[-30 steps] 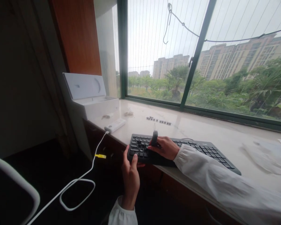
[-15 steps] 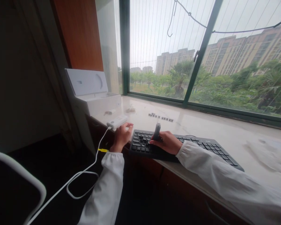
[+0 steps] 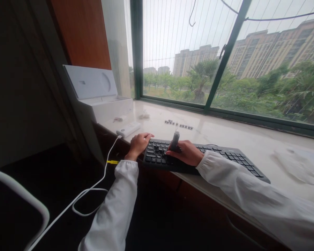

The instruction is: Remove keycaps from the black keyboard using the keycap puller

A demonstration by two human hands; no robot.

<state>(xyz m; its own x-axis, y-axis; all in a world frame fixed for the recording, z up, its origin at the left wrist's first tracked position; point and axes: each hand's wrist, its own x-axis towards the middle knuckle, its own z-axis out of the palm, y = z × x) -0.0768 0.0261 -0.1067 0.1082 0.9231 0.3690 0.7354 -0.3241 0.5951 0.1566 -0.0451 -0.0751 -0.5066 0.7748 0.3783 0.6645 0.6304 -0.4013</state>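
Note:
The black keyboard (image 3: 235,160) lies along the ledge's front edge. Several keycaps are off near its left end, leaving bare sockets (image 3: 158,150). My right hand (image 3: 188,152) is closed around a dark-handled keycap puller (image 3: 175,140), held upright above the keys, with thin wires at its top. What its lower end touches is hidden by my fingers. My left hand (image 3: 139,143) is at the keyboard's upper left corner, fingers stretched out and holding nothing. Behind the keyboard, several small keycaps (image 3: 178,124) lie in a row.
A white power bank (image 3: 128,129) with a white cable (image 3: 104,174) lies left of my left hand. An open white box (image 3: 104,108) stands at the back left. Clear plastic wrapping (image 3: 295,164) lies on the right of the pale ledge (image 3: 219,134), below the window.
My left hand has moved right, onto the keyboard's upper left corner, its fingers straighter. My right hand keeps the puller at nearly the same spot. The view has tilted slightly downward.

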